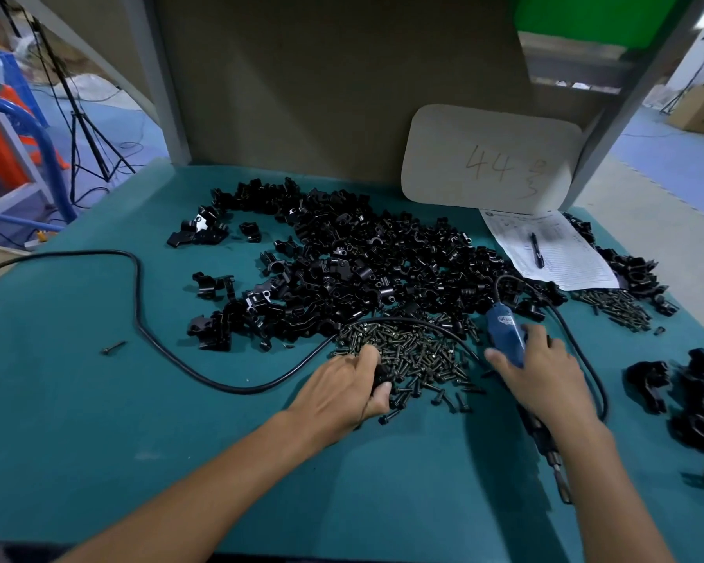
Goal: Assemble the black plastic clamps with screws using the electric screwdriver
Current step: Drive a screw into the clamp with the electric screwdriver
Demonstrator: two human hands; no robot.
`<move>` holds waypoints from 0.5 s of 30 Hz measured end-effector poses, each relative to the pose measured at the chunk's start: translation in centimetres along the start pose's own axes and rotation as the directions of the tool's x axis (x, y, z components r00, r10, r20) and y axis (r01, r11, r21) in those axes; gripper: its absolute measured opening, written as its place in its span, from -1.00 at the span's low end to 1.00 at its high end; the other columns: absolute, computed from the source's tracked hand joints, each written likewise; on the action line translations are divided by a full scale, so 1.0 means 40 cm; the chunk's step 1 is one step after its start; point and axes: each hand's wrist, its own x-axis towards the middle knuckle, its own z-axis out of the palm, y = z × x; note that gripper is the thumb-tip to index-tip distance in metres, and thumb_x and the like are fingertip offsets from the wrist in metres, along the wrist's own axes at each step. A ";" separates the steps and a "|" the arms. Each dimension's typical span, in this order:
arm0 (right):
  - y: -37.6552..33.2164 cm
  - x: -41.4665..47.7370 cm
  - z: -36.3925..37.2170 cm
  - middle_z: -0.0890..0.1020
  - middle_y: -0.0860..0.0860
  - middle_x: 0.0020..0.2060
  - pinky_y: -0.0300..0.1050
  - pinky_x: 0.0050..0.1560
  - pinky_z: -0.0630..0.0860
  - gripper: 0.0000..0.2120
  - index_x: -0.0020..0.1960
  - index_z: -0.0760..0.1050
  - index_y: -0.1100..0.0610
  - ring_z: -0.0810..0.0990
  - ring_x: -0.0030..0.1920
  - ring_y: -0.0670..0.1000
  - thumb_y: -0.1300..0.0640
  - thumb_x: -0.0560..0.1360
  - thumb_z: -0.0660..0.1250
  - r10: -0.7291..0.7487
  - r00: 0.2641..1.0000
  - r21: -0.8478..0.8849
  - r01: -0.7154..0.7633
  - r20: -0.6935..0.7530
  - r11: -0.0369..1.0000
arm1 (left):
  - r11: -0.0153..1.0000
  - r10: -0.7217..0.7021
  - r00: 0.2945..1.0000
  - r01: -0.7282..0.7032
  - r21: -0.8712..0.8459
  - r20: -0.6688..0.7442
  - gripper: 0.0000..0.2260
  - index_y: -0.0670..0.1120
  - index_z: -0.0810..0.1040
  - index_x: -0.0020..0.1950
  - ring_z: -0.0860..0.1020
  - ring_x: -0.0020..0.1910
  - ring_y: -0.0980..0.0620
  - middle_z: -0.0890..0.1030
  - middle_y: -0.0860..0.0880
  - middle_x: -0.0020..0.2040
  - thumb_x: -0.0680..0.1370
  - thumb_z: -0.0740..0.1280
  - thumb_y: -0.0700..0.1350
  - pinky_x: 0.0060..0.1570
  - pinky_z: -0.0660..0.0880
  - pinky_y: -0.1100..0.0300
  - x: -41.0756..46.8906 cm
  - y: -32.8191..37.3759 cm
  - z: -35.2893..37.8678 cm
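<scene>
I judge the task well short of half done. A small clamp cluster [691,400], probably assembled, lies apart at the right edge, while the large clamp heap [362,270] of glossy moulded black plastic parts waits mid-table on the green matte table mat [98,400]. I read the left hand [350,386] as curled round a black clamp piece [381,379] at the edge of the screws [415,355], which are dark, short and metallic. The right hand [545,371] grips the blue-bodied electric screwdriver [504,337], its slim bit end pointing toward me.
</scene>
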 end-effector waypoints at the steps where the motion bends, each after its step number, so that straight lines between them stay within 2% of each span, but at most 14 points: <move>1: 0.011 0.003 0.002 0.47 0.29 0.26 0.17 0.13 0.44 -0.34 0.45 0.28 0.19 0.49 0.19 0.33 -0.21 0.56 0.36 0.035 0.997 -0.003 -0.035 0.064 0.999 | 1.000 0.002 1.000 -0.002 -0.001 0.002 -0.76 -0.05 0.20 0.02 0.40 -0.35 -0.02 0.39 0.04 -0.31 0.58 -0.01 0.11 -0.36 0.16 0.20 0.000 0.001 -0.001; 3: 0.021 0.013 0.000 0.53 0.23 0.16 0.09 -0.02 0.46 -0.39 0.35 0.35 0.22 0.54 0.09 0.28 -0.20 0.54 0.42 0.061 0.993 0.009 -0.062 0.104 0.998 | 1.000 0.000 1.000 0.000 0.000 0.002 -0.76 -0.05 0.20 0.02 0.40 -0.35 0.00 0.39 0.06 -0.30 0.59 -0.01 0.12 -0.37 0.15 0.21 0.000 0.002 -0.003; 6: 0.032 0.029 -0.014 0.58 0.16 -0.11 0.02 -0.18 0.45 -0.55 0.07 0.48 0.25 0.57 -0.10 0.22 -0.16 0.56 0.41 0.042 0.986 0.039 -0.048 0.161 0.998 | 1.000 -0.003 1.000 0.003 0.003 0.001 -0.76 -0.06 0.21 0.03 0.42 -0.33 -0.02 0.41 0.03 -0.29 0.59 0.00 0.11 -0.31 0.18 0.19 -0.002 0.001 -0.004; 7: 0.039 0.030 -0.018 0.59 0.16 -0.17 0.00 -0.21 0.45 -0.59 0.02 0.50 0.24 0.59 -0.13 0.23 -0.14 0.57 0.42 0.026 0.984 0.098 -0.043 0.174 0.994 | 1.000 -0.002 1.000 0.002 0.004 0.002 -0.77 -0.05 0.21 0.04 0.41 -0.32 -0.02 0.39 0.05 -0.29 0.59 0.00 0.11 -0.30 0.18 0.19 -0.002 0.002 -0.004; 9: 0.056 0.024 -0.033 0.64 0.20 -0.14 0.07 -0.19 0.53 -0.67 0.05 0.53 0.20 0.63 -0.16 0.23 -0.07 0.56 0.44 0.001 0.987 0.400 -0.067 0.164 0.914 | 1.000 -0.001 1.000 0.001 0.007 0.006 -0.77 -0.05 0.20 0.03 0.40 -0.33 -0.01 0.36 0.08 -0.29 0.59 0.00 0.11 -0.30 0.17 0.19 -0.001 0.002 -0.005; 10: 0.060 0.017 -0.049 0.65 0.21 -0.08 0.11 -0.16 0.56 -0.66 0.10 0.53 0.18 0.63 -0.15 0.20 -0.08 0.54 0.45 0.016 0.986 0.599 -0.112 0.163 0.793 | 1.000 -0.001 1.000 0.001 0.009 0.008 -0.77 -0.05 0.20 0.03 0.40 -0.33 -0.01 0.36 0.07 -0.29 0.59 0.00 0.11 -0.30 0.18 0.19 0.000 0.002 -0.005; 12: 0.059 0.007 -0.081 0.70 0.19 0.02 0.03 -0.16 0.60 -0.56 0.19 0.51 0.12 0.64 -0.10 0.11 -0.15 0.47 0.44 0.065 0.976 0.874 -0.214 0.207 0.435 | 1.000 0.000 1.000 0.000 0.016 0.014 -0.77 -0.06 0.20 0.03 0.40 -0.33 -0.03 0.37 0.06 -0.29 0.59 0.01 0.10 -0.30 0.20 0.18 0.003 0.001 -0.003; 14: 0.047 0.006 -0.094 0.73 0.13 0.03 -0.05 -0.14 0.66 -0.51 0.27 0.48 0.08 0.68 -0.11 0.04 -0.14 0.45 0.45 0.018 0.978 0.977 -0.210 0.209 0.037 | 1.000 0.000 1.000 -0.001 0.019 0.012 -0.77 -0.06 0.21 0.03 0.38 -0.35 -0.03 0.33 0.09 -0.31 0.60 0.02 0.09 -0.31 0.20 0.18 0.004 0.001 -0.002; 15: 0.035 0.007 -0.094 0.73 0.11 -0.01 -0.05 -0.12 0.68 -0.52 0.27 0.48 0.08 0.68 -0.14 0.02 -0.10 0.46 0.47 -0.012 0.981 0.969 -0.195 0.196 -0.155 | 1.000 0.001 1.000 -0.001 0.021 0.009 -0.77 -0.07 0.22 0.03 0.37 -0.35 -0.02 0.32 0.10 -0.32 0.60 0.03 0.09 -0.31 0.20 0.18 0.005 0.002 -0.002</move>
